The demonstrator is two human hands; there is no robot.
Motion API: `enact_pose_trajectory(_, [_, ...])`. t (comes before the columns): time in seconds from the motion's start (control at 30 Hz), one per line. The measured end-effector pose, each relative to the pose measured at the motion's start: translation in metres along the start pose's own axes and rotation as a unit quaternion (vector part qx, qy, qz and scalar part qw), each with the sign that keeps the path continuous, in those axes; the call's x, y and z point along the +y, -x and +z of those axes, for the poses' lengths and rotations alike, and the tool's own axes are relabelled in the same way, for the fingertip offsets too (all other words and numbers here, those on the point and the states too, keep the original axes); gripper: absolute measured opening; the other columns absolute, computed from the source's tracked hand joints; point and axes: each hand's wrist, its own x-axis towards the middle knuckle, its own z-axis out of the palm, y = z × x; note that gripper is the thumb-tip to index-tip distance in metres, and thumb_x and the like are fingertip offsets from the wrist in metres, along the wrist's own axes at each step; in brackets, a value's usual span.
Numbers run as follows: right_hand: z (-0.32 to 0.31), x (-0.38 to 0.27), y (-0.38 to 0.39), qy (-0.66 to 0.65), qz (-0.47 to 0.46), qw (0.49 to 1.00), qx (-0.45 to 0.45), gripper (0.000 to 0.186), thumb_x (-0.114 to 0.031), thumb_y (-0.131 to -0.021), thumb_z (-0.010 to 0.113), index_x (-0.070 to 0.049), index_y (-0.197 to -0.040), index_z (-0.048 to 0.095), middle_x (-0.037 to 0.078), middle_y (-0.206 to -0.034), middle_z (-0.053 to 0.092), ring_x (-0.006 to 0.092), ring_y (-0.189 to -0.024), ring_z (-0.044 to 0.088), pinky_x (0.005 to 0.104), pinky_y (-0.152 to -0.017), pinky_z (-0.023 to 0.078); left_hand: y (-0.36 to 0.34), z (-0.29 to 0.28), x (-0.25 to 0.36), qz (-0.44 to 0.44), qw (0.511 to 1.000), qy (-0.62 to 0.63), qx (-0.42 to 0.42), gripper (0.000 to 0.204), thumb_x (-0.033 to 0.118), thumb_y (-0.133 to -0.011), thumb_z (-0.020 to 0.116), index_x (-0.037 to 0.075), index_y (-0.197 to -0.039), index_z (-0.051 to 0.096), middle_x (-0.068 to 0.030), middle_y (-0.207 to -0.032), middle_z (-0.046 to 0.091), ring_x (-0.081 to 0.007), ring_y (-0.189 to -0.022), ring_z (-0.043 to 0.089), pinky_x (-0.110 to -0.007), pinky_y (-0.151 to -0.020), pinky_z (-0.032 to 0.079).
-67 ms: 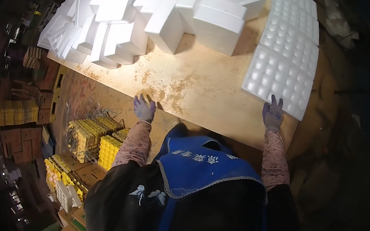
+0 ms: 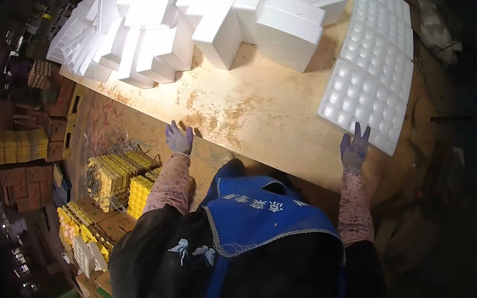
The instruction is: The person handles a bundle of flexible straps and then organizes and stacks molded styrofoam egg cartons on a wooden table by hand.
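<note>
White foam trays with rows of round bumps [image 2: 356,98] lie in a line along the right side of the wooden table [image 2: 278,118]. My right hand [image 2: 355,151], in a purple and grey glove, has its fingertips at the near edge of the closest tray, fingers spread. Whether they press on it I cannot tell. My left hand [image 2: 179,140], gloved the same way, is at the table's front edge with its fingers apart and nothing in it. White foam boxes [image 2: 288,33] are heaped over the far and left part of the table.
To the left of me stand bundles of yellow egg trays [image 2: 113,175] and cardboard boxes [image 2: 109,228] on the floor. More stacked trays [image 2: 21,146] and brown cartons [image 2: 25,185] are farther left. Pale plastic wrapping [image 2: 437,33] lies beyond the table's right edge.
My left hand has shifted slightly left along the table edge. My right hand has moved slightly right, still by the near tray's edge.
</note>
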Motion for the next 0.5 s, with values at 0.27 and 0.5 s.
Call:
enact_pose_trajectory(0.27, [0.026,-0.16,0.103,-0.172,-0.083,0.982,0.01,0.05,-0.022,-0.089,0.071,-0.002,-0.132,0.057,0.031,-0.137,0.053,0.0478,-0.124,0.055,0.0482,-0.103,0.048,-0.029,0.027,0.069,0.215,0.972,-0.048,-0.083,0.082,0.055,-0.098,0.049,0.002,-0.157,0.029,-0.0252,-0.164,0.024,-0.0448,-0.153,0.016,-0.054,-0.125,0.008])
enact_pose_trajectory(0.5, [0.111,-0.264,0.074,-0.22,-0.033,0.975,0.018,0.06,-0.027,-0.091,0.075,-0.006,-0.141,0.051,0.025,-0.149,0.048,0.0448,-0.131,0.051,0.0495,-0.108,0.043,0.01,-0.024,0.12,0.478,0.787,0.306,-0.244,0.055,0.021,-0.088,0.072,-0.003,-0.134,0.054,-0.0266,-0.127,0.06,-0.0448,-0.118,0.056,-0.047,-0.104,0.045])
